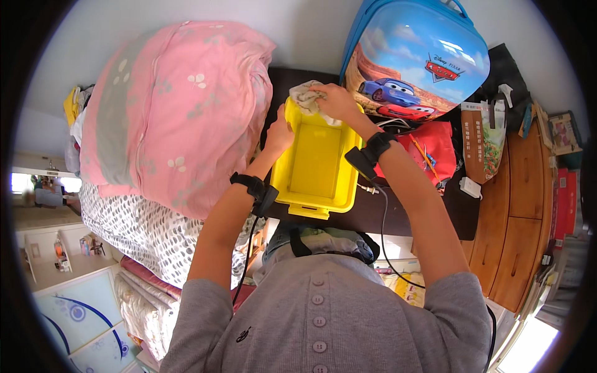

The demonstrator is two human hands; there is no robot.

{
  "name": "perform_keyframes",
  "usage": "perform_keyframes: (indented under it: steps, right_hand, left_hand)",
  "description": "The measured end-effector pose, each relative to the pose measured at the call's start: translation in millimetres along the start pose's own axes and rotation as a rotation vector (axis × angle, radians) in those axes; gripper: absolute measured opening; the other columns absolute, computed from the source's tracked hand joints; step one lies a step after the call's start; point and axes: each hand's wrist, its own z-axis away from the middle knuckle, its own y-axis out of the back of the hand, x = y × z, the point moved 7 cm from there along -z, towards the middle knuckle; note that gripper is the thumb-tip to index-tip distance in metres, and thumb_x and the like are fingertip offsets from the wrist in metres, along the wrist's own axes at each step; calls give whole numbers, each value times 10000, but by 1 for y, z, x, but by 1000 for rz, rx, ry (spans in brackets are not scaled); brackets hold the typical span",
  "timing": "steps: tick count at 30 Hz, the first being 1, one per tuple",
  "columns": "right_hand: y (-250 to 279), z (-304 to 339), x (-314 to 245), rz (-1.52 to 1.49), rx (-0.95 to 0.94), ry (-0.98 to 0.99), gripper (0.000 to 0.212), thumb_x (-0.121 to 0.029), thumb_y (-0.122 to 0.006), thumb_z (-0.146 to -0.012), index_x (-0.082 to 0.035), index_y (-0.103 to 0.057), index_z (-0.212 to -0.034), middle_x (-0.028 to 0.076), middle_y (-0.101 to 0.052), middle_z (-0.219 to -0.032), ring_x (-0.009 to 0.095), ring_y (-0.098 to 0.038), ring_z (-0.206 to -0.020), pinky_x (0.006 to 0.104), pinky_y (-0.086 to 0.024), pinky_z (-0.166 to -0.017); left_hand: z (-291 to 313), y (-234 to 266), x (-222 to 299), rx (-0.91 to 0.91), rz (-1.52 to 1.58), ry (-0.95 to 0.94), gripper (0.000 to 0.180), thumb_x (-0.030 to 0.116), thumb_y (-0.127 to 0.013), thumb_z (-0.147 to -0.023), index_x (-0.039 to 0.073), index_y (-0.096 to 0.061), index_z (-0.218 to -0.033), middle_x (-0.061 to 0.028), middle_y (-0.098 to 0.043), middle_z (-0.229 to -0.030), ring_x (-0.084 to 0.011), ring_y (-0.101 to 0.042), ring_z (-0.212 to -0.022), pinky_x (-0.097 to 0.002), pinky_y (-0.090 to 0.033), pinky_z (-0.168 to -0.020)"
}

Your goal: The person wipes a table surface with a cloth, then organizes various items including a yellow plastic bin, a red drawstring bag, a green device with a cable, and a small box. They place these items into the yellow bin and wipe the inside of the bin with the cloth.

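Note:
A yellow plastic bin [314, 161] stands on the dark tabletop in front of me, its inside bare apart from a cloth at the far end. My left hand [281, 133] grips the bin's left wall near the far corner, fingers closed over the edge. In my right hand [339, 104] is a crumpled pale cloth [306, 96], pressed against the far rim and far left corner. Part of the cloth hangs down inside the bin. The right hand's fingertips are partly buried in its folds. Each wrist wears a black strapped device with a cable.
A pink quilt bundle [180, 112] is piled to the left. A blue hard-shell suitcase [416, 59] with cartoon cars stands behind on the right. Beside the bin are a red bag [435, 146], pencils, cables and a white adapter [471, 187]. Wooden drawers [516, 242] stand farther right.

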Motion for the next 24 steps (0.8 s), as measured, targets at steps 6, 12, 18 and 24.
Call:
perform_keyframes:
  steps: [6,12,18,24]
  right_hand:
    - [13,0,8,149,-247,-128,367,-169,-538,-744,-204,-617,-1101,128,-612,-1044,305,-556,-1016,388,-455,-869]
    - [1,-8,-2,114,-121,20,337,-181,-578,-752,-194,-619,-1086,116,-581,-1077,305,-565,-991,365,-464,-846]
    - [15,15,-12,-100,28,144,369,-23,-559,-742,-134,-614,-1090,131,-571,-1099,302,-552,-1013,353,-458,-866]
    - [77,77,-15,-277,26,209,444,37,-547,-718,-134,-606,-1123,150,-554,-1139,309,-542,-1045,364,-439,-889]
  left_hand:
    - [3,0,4,-92,-39,37,644,88,-471,-840,79,-155,-1401,-256,-612,-893,-395,-599,-834,-460,-465,-750]
    - [5,0,9,-26,-10,10,703,60,-503,-786,50,-158,-1398,-214,-627,-846,-370,-608,-817,-441,-473,-738]
    - [6,3,9,2,20,21,709,59,-506,-784,45,-156,-1400,-216,-629,-851,-369,-608,-828,-439,-472,-744]
    - [3,2,-5,71,10,-6,643,63,-468,-823,41,-175,-1395,-260,-615,-877,-400,-601,-834,-463,-466,-774]
